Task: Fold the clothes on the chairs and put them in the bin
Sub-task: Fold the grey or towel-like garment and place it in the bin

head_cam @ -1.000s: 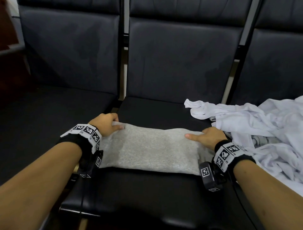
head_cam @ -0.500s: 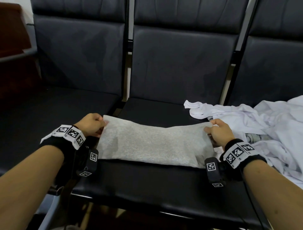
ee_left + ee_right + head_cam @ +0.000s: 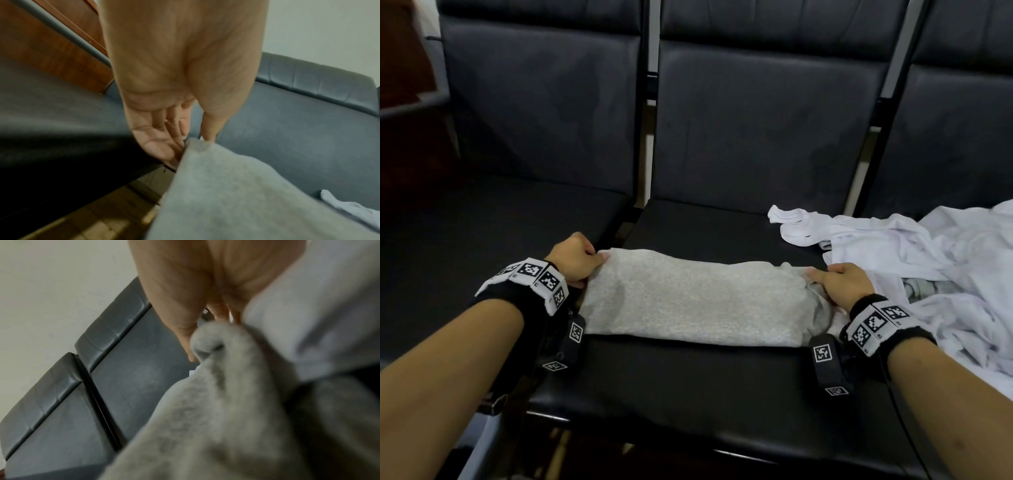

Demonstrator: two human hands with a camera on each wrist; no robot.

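Observation:
A folded grey garment [image 3: 695, 301] lies across the middle chair seat [image 3: 688, 394]. My left hand [image 3: 575, 260] pinches its far left corner between thumb and fingers, as the left wrist view shows at the grey garment [image 3: 236, 194] under the left hand [image 3: 191, 138]. At the other end my right hand [image 3: 839, 284] grips the far right corner; in the right wrist view the grey garment [image 3: 216, 402] bunches beneath the right hand [image 3: 205, 331]. A heap of crumpled white clothes [image 3: 928, 274] covers the right chair. No bin is in view.
Three dark padded chairs stand in a row; the left seat [image 3: 482, 257] is bare. A wooden panel and grey rail [image 3: 407, 102] stand at far left. A strip of white cloth [image 3: 798, 226] reaches onto the middle seat's far right corner.
Both hands went from pressing the garment's ends to taking hold of the far corners, which are now lifted slightly. The view has shifted a little left.

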